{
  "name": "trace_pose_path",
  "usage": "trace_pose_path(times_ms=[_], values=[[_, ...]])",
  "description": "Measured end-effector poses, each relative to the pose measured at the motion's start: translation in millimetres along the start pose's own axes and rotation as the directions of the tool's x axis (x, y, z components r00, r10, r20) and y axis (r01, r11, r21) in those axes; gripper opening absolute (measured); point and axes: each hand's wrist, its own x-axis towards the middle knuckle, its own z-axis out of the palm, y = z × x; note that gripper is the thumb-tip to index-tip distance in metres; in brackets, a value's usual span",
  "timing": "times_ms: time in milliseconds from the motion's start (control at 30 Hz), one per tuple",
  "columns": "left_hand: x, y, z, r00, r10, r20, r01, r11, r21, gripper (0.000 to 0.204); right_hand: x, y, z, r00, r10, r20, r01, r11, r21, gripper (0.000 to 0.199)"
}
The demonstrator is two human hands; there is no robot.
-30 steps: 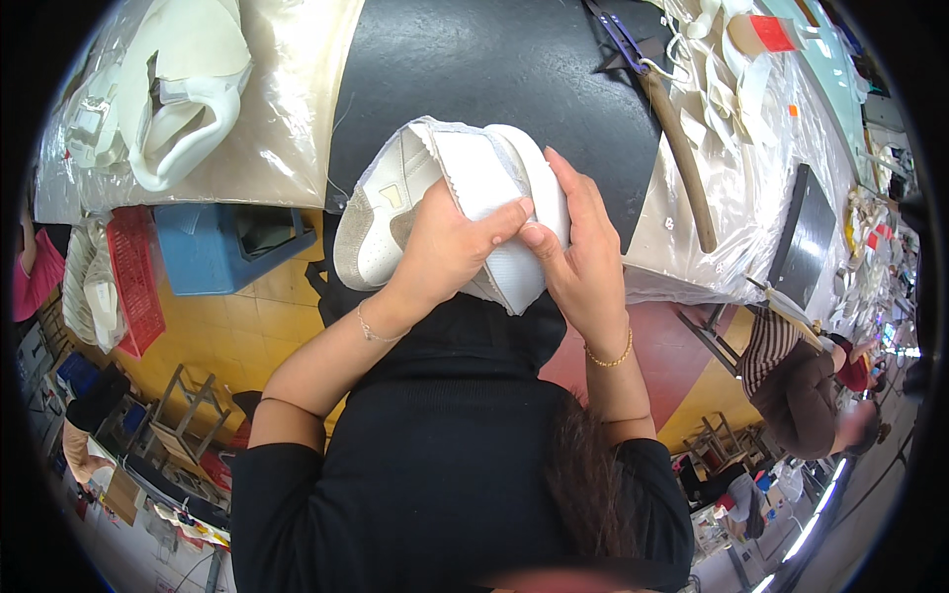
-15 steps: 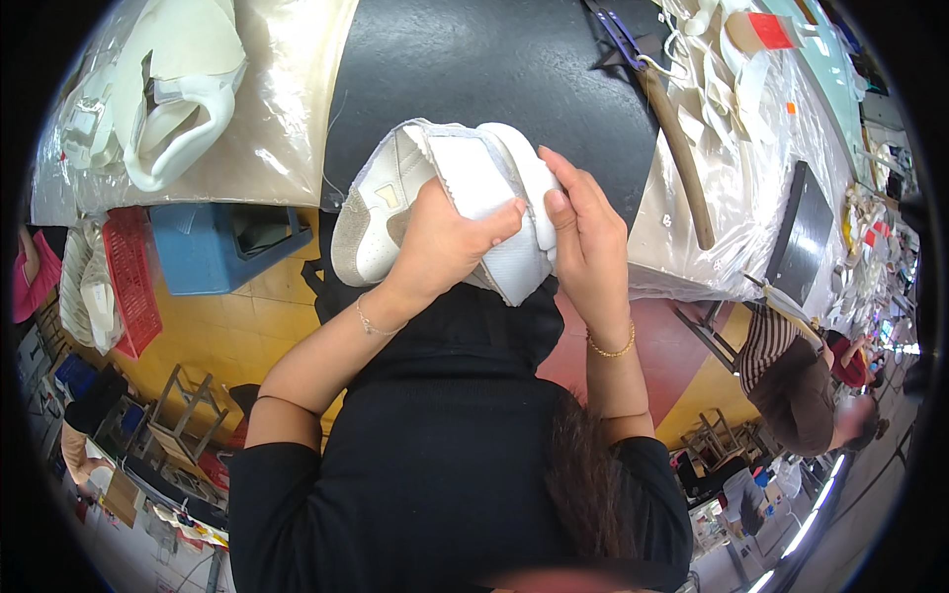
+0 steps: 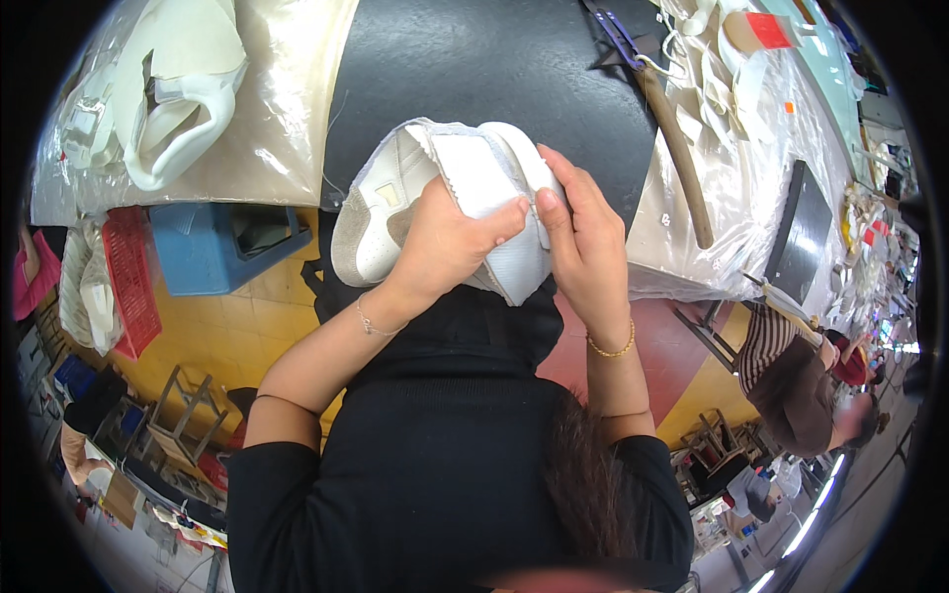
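A white shoe upper [image 3: 484, 173] with grey suede patches and a pale blue-grey lining is held over the near edge of the black work surface [image 3: 445, 59]. My left hand [image 3: 440, 242] is closed on its left part, the thumb pointing right across the white inner panel. On the other side my right hand [image 3: 591, 242] grips the padded white rim, thumb on the near face and fingers around the far edge. Both hands hide parts of the upper.
A wooden handle [image 3: 682, 148] and purple snips [image 3: 615, 35] lie at the right. White shoe uppers [image 3: 183, 109] rest on the plastic-covered left side. A blue bin [image 3: 188, 252] and red basket [image 3: 133, 287] stand below left. Another person [image 3: 791, 385] is at far right.
My right thumb has shifted slightly left and up along the upper's padded rim, with the hand moving a little with it. My left hand keeps its hold.
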Motion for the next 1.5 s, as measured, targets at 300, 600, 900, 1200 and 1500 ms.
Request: trace_pose_path(times_ms=[300,600,900,1200,1500], values=[[4,-5,-8,0.987,-0.138,0.081,0.137,0.99,0.014,0.032,-1,5,-8,0.995,0.087,0.05,-0.09,0.994,0.055,0.033],[-29,56,8,0.969,0.119,0.216,-0.137,0.988,0.07,0.03,10,-23,-34,0.975,0.069,0.212,-0.175,0.826,0.536,0.058],[-36,116,-3,0.916,0.338,0.218,-0.35,0.936,0.018,0.043,43,-72,-50,0.957,-0.281,-0.075,0.279,0.814,0.51,0.03],[-23,102,-8,0.879,0.358,0.315,-0.319,0.932,-0.17,0.06,69,-76,-39,0.866,-0.316,-0.387,0.385,0.916,0.116,0.016],[7,80,-19,0.977,0.105,0.184,-0.027,0.923,-0.385,0.042,35,-57,-49,0.853,-0.503,-0.139,0.477,0.859,-0.185,0.067]])
